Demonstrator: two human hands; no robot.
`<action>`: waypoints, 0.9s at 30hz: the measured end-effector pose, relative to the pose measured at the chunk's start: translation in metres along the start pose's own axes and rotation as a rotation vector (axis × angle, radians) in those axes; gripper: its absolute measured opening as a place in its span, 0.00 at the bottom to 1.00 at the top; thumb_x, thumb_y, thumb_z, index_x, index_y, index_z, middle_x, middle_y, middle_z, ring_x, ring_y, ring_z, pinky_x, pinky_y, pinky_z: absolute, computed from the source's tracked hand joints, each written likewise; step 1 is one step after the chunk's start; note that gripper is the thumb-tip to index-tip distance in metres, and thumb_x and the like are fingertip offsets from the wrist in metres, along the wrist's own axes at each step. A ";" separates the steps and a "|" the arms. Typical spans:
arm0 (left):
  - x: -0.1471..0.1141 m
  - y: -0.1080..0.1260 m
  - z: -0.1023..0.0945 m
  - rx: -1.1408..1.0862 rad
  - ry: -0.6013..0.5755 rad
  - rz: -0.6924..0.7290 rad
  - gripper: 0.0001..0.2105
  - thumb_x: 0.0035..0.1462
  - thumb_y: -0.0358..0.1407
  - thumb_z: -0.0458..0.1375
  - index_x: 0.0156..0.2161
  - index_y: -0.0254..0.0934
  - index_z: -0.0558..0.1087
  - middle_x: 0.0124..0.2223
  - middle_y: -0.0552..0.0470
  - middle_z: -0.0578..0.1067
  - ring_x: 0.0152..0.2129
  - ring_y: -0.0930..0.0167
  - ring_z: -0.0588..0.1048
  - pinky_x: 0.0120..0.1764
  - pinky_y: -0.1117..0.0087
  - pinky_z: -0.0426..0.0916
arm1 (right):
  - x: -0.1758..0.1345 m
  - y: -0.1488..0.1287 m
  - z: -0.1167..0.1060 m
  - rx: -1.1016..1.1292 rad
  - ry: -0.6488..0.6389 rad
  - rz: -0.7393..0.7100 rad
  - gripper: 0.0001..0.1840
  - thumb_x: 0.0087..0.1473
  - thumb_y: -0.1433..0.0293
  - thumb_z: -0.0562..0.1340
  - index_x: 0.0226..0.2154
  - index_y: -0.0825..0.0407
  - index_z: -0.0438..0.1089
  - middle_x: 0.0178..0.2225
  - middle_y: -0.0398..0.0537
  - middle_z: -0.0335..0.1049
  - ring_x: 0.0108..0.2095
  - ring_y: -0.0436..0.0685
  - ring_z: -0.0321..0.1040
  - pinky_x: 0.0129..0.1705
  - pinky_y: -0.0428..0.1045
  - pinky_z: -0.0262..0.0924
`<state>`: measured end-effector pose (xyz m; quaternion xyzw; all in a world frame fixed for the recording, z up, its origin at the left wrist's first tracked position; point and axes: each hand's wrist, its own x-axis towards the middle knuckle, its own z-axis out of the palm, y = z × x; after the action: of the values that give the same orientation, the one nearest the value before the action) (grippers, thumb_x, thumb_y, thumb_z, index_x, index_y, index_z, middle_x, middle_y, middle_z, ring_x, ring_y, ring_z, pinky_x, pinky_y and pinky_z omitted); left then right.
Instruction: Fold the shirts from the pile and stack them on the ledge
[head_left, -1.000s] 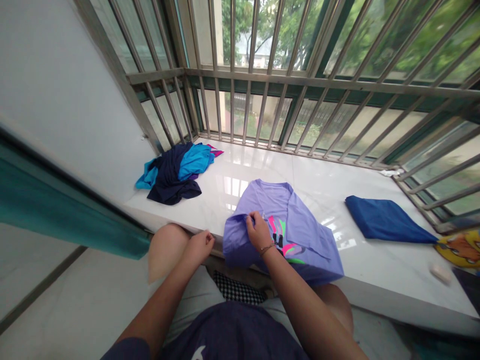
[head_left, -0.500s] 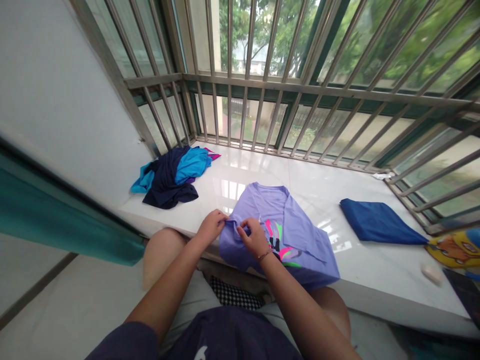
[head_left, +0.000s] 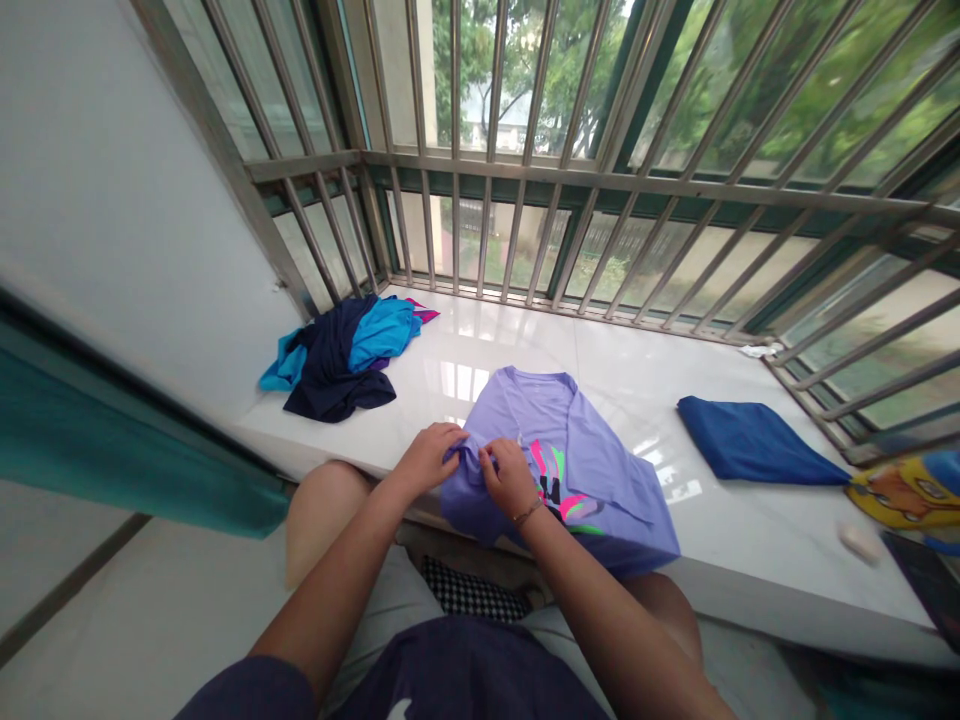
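A lavender shirt (head_left: 544, 400) with a bright pink, green and black print lies on the white window ledge (head_left: 517, 335), its lower part hanging over the front edge. One sleeve is laid across the body on the right. My left hand (head_left: 433, 455) pinches the cloth at the shirt's left side. Close beside it, my right hand (head_left: 510, 478) is closed on the same bunched fabric, thumb against fingers. A small fold of cloth is raised between the two hands.
Crumpled navy and bright-blue clothes (head_left: 337, 360) are heaped at the ledge's left end. A folded blue garment (head_left: 757, 442) lies to the right, near a yellow patterned item (head_left: 904, 490) and a small pale object (head_left: 860, 543). Metal bars (head_left: 525, 240) line the window behind.
My left hand has shifted slightly right, nearer to my right hand, and its grip on the cloth has changed. The shirt otherwise lies as before.
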<state>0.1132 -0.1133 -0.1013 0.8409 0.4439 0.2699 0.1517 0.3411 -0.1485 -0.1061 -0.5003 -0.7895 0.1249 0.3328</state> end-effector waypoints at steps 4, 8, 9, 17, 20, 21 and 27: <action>0.004 -0.004 0.004 -0.020 -0.055 -0.026 0.19 0.59 0.24 0.60 0.52 0.43 0.80 0.52 0.47 0.82 0.51 0.62 0.79 0.57 0.58 0.74 | -0.007 -0.003 -0.020 -0.160 -0.156 -0.136 0.21 0.62 0.51 0.71 0.48 0.48 0.74 0.49 0.53 0.76 0.51 0.65 0.68 0.55 0.57 0.57; 0.001 -0.015 0.006 -0.082 -0.017 -0.045 0.16 0.60 0.25 0.60 0.50 0.42 0.81 0.51 0.48 0.83 0.51 0.63 0.80 0.57 0.59 0.74 | -0.010 -0.004 -0.025 -0.289 -0.223 -0.135 0.24 0.61 0.55 0.73 0.54 0.47 0.73 0.55 0.54 0.75 0.55 0.65 0.67 0.57 0.58 0.57; 0.000 -0.018 0.007 -0.092 -0.007 -0.052 0.16 0.61 0.25 0.59 0.51 0.42 0.81 0.51 0.48 0.84 0.50 0.63 0.80 0.57 0.59 0.75 | -0.010 -0.005 -0.023 -0.307 -0.226 -0.132 0.19 0.63 0.59 0.72 0.52 0.47 0.73 0.54 0.53 0.76 0.54 0.64 0.68 0.56 0.58 0.57; -0.007 -0.030 0.012 -0.128 0.015 -0.055 0.15 0.64 0.25 0.55 0.44 0.42 0.84 0.53 0.48 0.84 0.51 0.65 0.82 0.59 0.57 0.76 | -0.018 0.001 -0.023 -0.223 -0.158 -0.208 0.16 0.71 0.75 0.58 0.52 0.44 0.77 0.48 0.51 0.78 0.49 0.61 0.69 0.55 0.56 0.58; -0.010 -0.029 0.011 -0.092 0.001 -0.048 0.16 0.63 0.24 0.56 0.44 0.42 0.84 0.55 0.48 0.84 0.52 0.65 0.82 0.59 0.57 0.76 | -0.026 0.003 -0.030 -0.210 -0.179 -0.208 0.13 0.71 0.72 0.60 0.51 0.44 0.78 0.50 0.52 0.78 0.51 0.61 0.69 0.59 0.58 0.57; -0.011 -0.029 0.011 -0.082 -0.005 -0.045 0.17 0.63 0.23 0.56 0.44 0.42 0.84 0.55 0.48 0.84 0.53 0.65 0.82 0.59 0.57 0.76 | -0.028 0.004 -0.033 -0.209 -0.202 -0.213 0.11 0.71 0.70 0.61 0.50 0.45 0.78 0.50 0.52 0.78 0.51 0.61 0.69 0.62 0.59 0.56; -0.010 -0.010 0.010 0.019 0.029 -0.111 0.16 0.60 0.24 0.55 0.46 0.39 0.83 0.57 0.44 0.82 0.55 0.63 0.80 0.62 0.57 0.74 | -0.028 0.010 -0.048 -0.214 -0.157 -0.074 0.16 0.75 0.64 0.55 0.52 0.49 0.77 0.53 0.54 0.78 0.53 0.63 0.70 0.64 0.61 0.57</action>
<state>0.1076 -0.1158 -0.1176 0.8124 0.4946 0.2689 0.1521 0.3872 -0.1748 -0.0868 -0.4920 -0.8399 0.0665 0.2193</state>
